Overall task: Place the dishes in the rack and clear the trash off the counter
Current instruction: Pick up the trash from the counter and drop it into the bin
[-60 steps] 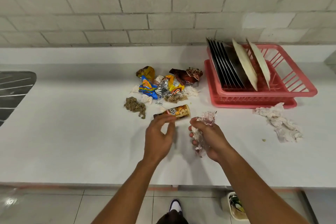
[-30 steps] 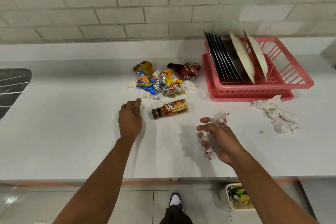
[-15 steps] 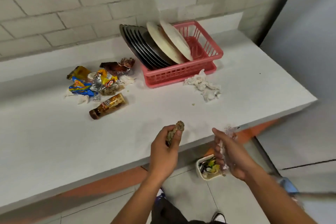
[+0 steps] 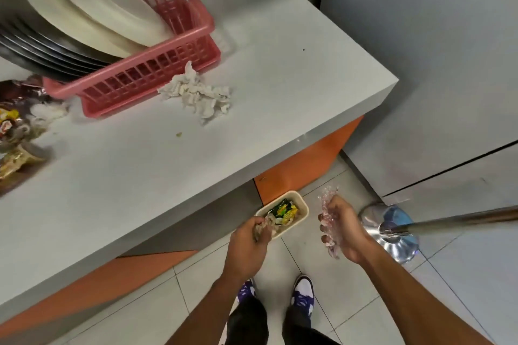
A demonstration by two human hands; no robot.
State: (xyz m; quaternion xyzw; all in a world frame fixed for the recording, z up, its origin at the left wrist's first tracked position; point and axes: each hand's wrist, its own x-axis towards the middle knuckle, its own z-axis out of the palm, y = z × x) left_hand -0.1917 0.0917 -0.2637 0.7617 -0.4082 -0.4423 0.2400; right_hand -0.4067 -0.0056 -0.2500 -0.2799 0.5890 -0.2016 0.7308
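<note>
- Left hand (image 4: 246, 246): held low over the floor, fingers closed round a small brownish crumpled wad (image 4: 263, 228), directly above the near end of the bin.
- Right hand (image 4: 346, 230): beside the left and apart from it, fingers curled round a scrunched clear wrapper (image 4: 326, 206) with pinkish marks; the ends stick out above and below the fist.
- Tabletop (image 4: 196, 154): white, its corner pointing right, orange panels beneath the edge.
- Grey panel (image 4: 434, 64): flat upright surface on the right, with a dark seam low down.
- Floor (image 4: 308, 255): pale tiles.
- Dish rack (image 4: 145, 78): pink plastic, at the back left of the tabletop, on a matching tray.
- Steel plates (image 4: 42, 47): a row on edge in the left part of the rack.
- White plates (image 4: 106, 14): two, leaning in the rack just right of the steel ones.
- Metal stand (image 4: 392, 235): shiny domed base on the floor near the right hand; a pole runs off to the right edge.
- Wrapper pile (image 4: 14, 131): mixed packets at the tabletop's left edge, blurred.
- Tissue (image 4: 199, 95): white, crumpled, just in front of the rack.
- Bin (image 4: 297, 223): small, cream, on the floor under the tabletop edge, holding a green packet (image 4: 283, 209).
- Shoes (image 4: 304, 290): white and purple, between the forearms.
</note>
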